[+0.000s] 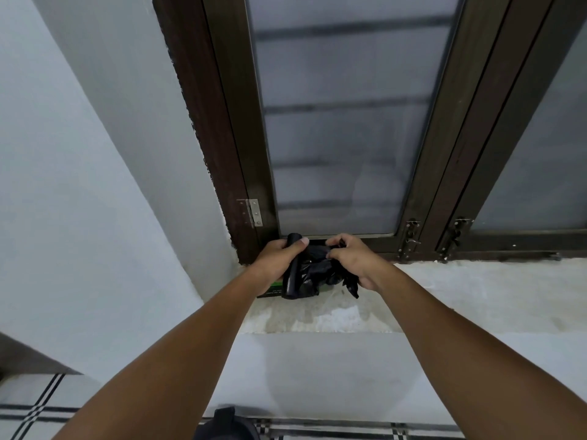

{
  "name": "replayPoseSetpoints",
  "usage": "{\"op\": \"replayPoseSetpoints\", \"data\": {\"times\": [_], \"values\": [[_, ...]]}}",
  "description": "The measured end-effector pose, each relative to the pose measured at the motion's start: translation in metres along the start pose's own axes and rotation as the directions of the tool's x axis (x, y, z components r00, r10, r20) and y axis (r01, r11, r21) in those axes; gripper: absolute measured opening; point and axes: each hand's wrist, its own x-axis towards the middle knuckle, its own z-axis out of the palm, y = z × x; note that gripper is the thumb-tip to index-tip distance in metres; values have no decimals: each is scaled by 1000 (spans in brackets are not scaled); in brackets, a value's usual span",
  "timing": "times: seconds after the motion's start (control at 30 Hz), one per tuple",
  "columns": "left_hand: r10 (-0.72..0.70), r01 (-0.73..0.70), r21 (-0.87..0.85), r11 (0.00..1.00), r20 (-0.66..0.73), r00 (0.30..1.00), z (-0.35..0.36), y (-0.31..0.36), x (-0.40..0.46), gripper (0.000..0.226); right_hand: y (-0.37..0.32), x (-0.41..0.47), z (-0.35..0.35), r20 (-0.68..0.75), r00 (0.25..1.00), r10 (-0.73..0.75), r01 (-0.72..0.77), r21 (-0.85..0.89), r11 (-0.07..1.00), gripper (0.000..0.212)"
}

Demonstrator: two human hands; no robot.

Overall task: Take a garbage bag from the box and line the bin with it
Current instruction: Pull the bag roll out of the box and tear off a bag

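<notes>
My left hand (279, 257) grips a roll of black garbage bags (293, 274), its thumb over the roll's upper end. My right hand (351, 257) pinches the loose, crumpled black bag (320, 268) that hangs off the roll between both hands. Under my left wrist a green and black box (270, 290) lies on the concrete window sill (460, 290), mostly hidden by my hand and the bags. At the bottom edge of the view, a dark round object (227, 423) shows between my forearms; I cannot tell if it is the bin.
A brown-framed window with frosted glass (343, 122) stands right behind my hands. Metal latches (411, 239) sit at the frame's foot to the right. A white wall (79, 185) closes the left side. A white cloth with black stripes (38, 408) lies below.
</notes>
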Motion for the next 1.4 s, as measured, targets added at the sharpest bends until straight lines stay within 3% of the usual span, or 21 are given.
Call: {"op": "replayPoseSetpoints", "data": {"times": [0.13, 0.33, 0.47, 0.6, 0.73, 1.03, 1.3, 1.4], "values": [[-40, 40, 4, 999, -11, 999, 9, 1, 0, 45, -1, -2, 4, 73, 997, 40, -46, 76, 996, 21], [-6, 7, -21, 1000, 24, 1000, 14, 0, 4, 42, -1, -9, 2, 222, 974, 53, -67, 59, 996, 46], [-16, 19, -96, 995, 34, 999, 16, 0, 6, 40, 1, -8, 3, 162, 987, 4, -19, 89, 996, 38], [-42, 56, -293, 955, 54, 998, 26, 0, 7, 51, -1, -7, 13, 68, 998, -12, -11, 327, 945, 33], [-73, 91, -488, 868, 56, 996, 34, 2, 5, 47, -10, -13, 28, 28, 998, 48, -56, 517, 854, 29], [-92, 95, -590, 802, 35, 995, 37, 4, 2, 54, -18, -21, 39, -40, 995, 93, -51, 589, 807, 27], [-88, 81, -643, 762, 21, 996, 43, 5, 4, 52, -19, -24, 36, -16, 990, 137, -93, 656, 749, 28], [-128, 106, -718, 688, 24, 992, 42, 7, 3, 54, -19, -25, 33, 38, 981, 189, -151, 760, 632, 35]]}}
